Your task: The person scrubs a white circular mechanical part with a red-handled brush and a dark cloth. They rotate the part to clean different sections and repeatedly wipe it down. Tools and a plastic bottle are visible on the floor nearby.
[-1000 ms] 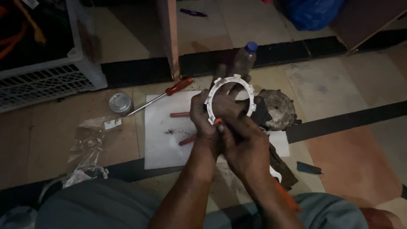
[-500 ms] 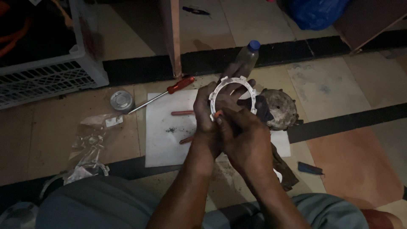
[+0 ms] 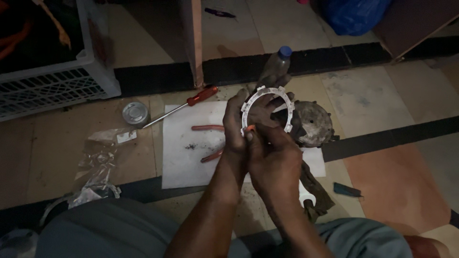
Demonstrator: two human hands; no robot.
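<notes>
Notched white ring (image 3: 267,111) held up in front of the chest, above the white paper sheet (image 3: 186,157) on the floor. Ring face turned toward the camera, plane near upright and tipped slightly back; round part, so no real long axis, only a flat disc with an open centre and notches round the rim.

Left hand (image 3: 237,125) closed on the ring's left and lower rim, fingers reaching behind and showing through the centre hole. Right hand (image 3: 273,160) directly below the ring, fingers bunched narrow at the bottom edge, pinching a small orange-tipped piece (image 3: 249,128) against the rim; cannot tell what that piece is. Both hands touching the ring; left carrying it, right only at the lower edge.

Relative to the ring:
- just behind and right: dirty round metal housing (image 3: 313,123), on the floor
- behind, above: clear plastic bottle with blue cap (image 3: 278,59), lying at a slant
- left, lower: two short red rods (image 3: 208,128) on the paper sheet
- further left: red-handled screwdriver (image 3: 189,103), shaft pointing down-left toward a small round tin lid (image 3: 134,113)
- far left: crumpled clear plastic bag (image 3: 98,162), white slatted crate (image 3: 52,86) above it
- below right: greasy rag (image 3: 315,191)
</notes>
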